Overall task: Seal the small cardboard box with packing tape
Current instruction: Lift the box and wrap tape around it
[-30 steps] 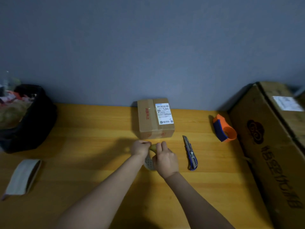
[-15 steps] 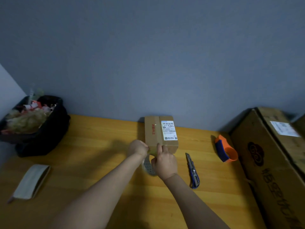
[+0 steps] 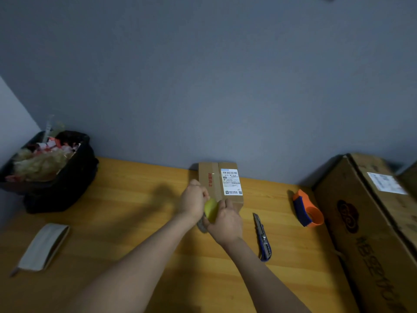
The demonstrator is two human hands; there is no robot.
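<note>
The small cardboard box [image 3: 220,182] with a white shipping label stands on the wooden table [image 3: 126,222] against the wall. Just in front of its near edge, my right hand [image 3: 225,220] grips a roll of yellowish packing tape [image 3: 211,210], mostly hidden by the fingers. My left hand [image 3: 193,198] is closed beside it at the box's near left corner, pinching what looks like the free end of the tape. Both hands touch or nearly touch the box's front face.
A blue utility knife [image 3: 262,238] lies right of my hands. An orange and blue tape dispenser [image 3: 306,210] sits further right, beside a large cardboard carton [image 3: 370,224]. A black bag of rubbish [image 3: 48,168] stands at the far left, a flattened grey roll [image 3: 42,247] nearer.
Both hands have moved forward with the tape roll, from the open table up to the box's near edge. A yellowish stretch of tape now shows between them.
</note>
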